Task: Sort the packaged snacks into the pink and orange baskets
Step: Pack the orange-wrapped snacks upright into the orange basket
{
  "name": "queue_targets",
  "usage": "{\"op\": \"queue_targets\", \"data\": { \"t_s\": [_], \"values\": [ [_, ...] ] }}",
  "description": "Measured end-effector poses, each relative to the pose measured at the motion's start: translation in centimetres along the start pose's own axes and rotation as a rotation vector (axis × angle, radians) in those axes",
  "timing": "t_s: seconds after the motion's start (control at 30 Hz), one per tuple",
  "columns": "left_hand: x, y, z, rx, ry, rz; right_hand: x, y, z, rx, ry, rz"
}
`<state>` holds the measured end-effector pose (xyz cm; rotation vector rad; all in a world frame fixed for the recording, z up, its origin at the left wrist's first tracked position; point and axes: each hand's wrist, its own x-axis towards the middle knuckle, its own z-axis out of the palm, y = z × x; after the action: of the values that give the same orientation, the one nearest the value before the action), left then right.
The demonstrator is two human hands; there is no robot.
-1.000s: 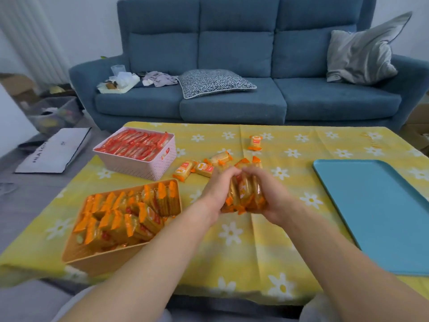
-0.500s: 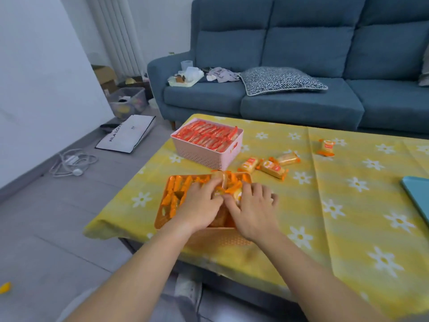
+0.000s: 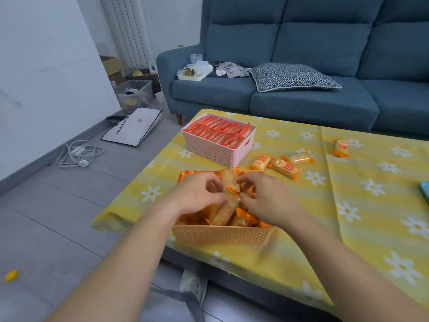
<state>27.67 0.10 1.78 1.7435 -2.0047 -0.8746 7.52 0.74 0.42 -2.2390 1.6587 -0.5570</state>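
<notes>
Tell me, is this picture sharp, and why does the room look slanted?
Head view: wide-angle lens slants the radiator and wall; soft even light, faint shadows, no glare; pink basket crisp; orange basket and nearby tablecloth slightly smeared.

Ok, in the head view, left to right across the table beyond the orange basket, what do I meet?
First the pink basket → cluster of three loose packets → lone packet → blue tray at the frame edge.

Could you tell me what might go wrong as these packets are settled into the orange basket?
The orange basket sits close to the near edge of the table, so pressing down could tip it off. It looks heaped, so the packets between the left hand and right hand may spill out.
</notes>
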Motion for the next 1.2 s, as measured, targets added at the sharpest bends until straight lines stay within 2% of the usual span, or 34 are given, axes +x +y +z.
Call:
{"op": "queue_targets", "data": {
  "t_s": [0.07,0.17,0.3,0.43,0.53,0.63,0.77,0.83,0.97,1.0,1.03,1.1,1.2],
  "values": [
    [0.2,0.5,1.1,0.087,-0.044,0.046,0.5,-0.5,0.8,-0.108,-0.113,-0.044],
    [0.5,0.3,1.4,0.171,-0.045,0.098,1.2,-0.4,1.7,-0.134,-0.121,-0.058],
    [-0.3,-0.9,-1.6,-0.156,-0.093,0.118,1.3,-1.6,0.0,0.026,-0.069,-0.074],
    [-1.7,-2.2,-5.0,-0.342,-0.118,0.078,1.9,-5.6,-0.1,0.274,-0.101,-0.054],
    [-2.6,-3.3,-6.1,-0.351,-0.149,0.009,2.6,-8.2,1.8,0.266,-0.138,0.004],
    [-3.2,-4.5,-6.1,-0.284,-0.207,-0.064,3.0,-9.7,3.5,0.144,-0.181,-0.009],
    [-3.4,-6.4,-6.0,-0.262,-0.269,-0.144,3.0,-9.7,3.5,0.183,-0.393,-0.084],
    [-3.4,-6.9,-6.1,-0.228,-0.255,-0.137,3.0,-9.1,3.3,0.174,-0.325,-0.059],
    [-3.2,-6.8,-5.7,-0.089,-0.186,-0.055,4.0,-6.6,2.7,0.009,0.14,0.086],
    [-3.2,-6.7,-5.5,-0.065,-0.184,-0.045,4.4,-5.7,2.5,-0.035,0.212,0.114],
    [-3.3,-6.6,-5.4,-0.035,-0.189,-0.043,4.9,-4.8,2.3,-0.075,0.217,0.147],
    [-3.3,-6.5,-4.9,0.067,-0.202,-0.044,5.8,-3.5,2.0,-0.168,0.065,0.213],
    [-2.8,-6.3,-3.9,0.254,-0.24,-0.023,6.4,-3.0,2.3,-0.268,-0.091,0.187]
  ]
}}
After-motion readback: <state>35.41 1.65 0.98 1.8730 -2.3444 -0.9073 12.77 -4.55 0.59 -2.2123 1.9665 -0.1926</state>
